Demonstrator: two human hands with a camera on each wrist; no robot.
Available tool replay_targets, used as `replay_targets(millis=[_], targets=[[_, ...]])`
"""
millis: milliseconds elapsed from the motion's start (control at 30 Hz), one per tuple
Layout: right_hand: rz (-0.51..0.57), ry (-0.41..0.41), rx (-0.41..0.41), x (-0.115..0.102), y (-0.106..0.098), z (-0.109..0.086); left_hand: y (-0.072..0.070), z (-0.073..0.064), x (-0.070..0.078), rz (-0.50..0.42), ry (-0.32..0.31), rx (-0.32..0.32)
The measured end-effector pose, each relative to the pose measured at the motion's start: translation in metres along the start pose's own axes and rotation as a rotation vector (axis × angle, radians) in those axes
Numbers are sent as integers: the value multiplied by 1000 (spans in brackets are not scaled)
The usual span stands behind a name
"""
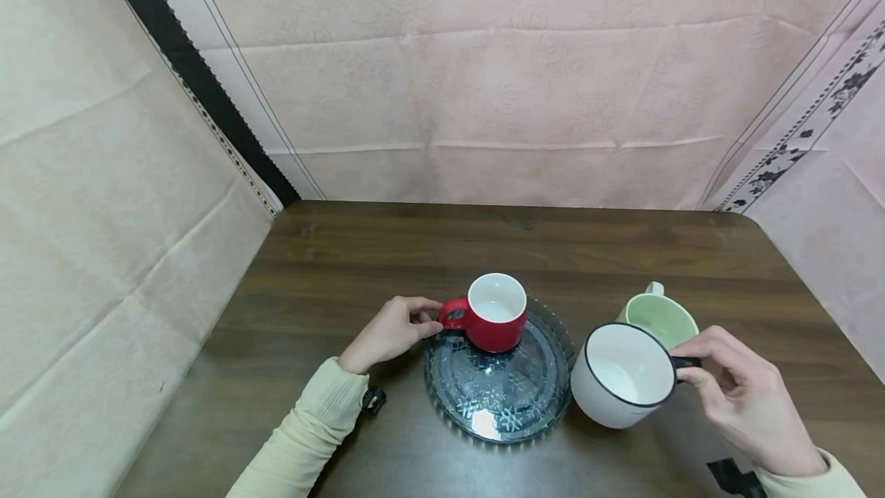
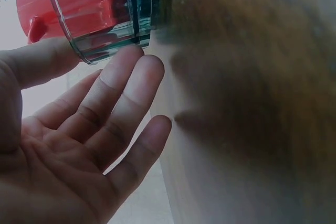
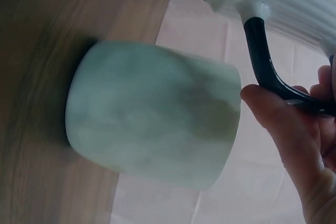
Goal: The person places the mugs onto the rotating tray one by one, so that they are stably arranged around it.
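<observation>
A red mug, white inside, stands upright on an upturned-rim blue-tinted glass plate, toward its far left part. My left hand is at its handle, thumb and forefinger pinching it from either side. In the left wrist view the other fingers stretch loosely beside the glass rim. My right hand pinches the black handle of a white mug with a dark rim, held raised beside the plate's right edge. Behind it stands a light green mug, partly covered by the white one.
A brown wooden table carries everything. Pale cloth hangs along its back and both sides, with a black strip at the back left corner. My wrists wear dark bands.
</observation>
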State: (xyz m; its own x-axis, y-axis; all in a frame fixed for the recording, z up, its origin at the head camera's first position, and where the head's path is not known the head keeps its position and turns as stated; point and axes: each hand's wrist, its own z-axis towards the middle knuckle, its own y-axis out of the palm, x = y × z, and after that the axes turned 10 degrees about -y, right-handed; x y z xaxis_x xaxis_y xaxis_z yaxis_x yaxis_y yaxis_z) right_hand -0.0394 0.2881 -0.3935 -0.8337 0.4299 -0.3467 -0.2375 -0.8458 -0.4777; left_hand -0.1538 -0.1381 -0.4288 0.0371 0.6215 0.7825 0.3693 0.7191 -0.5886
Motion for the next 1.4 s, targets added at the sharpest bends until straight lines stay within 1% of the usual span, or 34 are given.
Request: replay_targets(millis=[133,400,533,700,867,1000,1233,1400], targets=[[20,-2,4,-3,6,6,0,0,0,4,5,-1],[-10,7,-7,-14,18,19,0,0,0,12,4,-2],[-23,24,-8,-9,22,18,0,1,-1,22,-3,-2],[12,19,5,1,29,13,0,1,0,26,-15,-4],[31,34,10,5,36,11,-1,0,0,17,-9,0],[24,47,12,0,42,18,-1,0,1,21,-15,1],[16,63,8,-19,51,35,-1,-1,1,26,-15,-1],[17,68,17,-20,57,37,0,-1,0,28,-23,-3]])
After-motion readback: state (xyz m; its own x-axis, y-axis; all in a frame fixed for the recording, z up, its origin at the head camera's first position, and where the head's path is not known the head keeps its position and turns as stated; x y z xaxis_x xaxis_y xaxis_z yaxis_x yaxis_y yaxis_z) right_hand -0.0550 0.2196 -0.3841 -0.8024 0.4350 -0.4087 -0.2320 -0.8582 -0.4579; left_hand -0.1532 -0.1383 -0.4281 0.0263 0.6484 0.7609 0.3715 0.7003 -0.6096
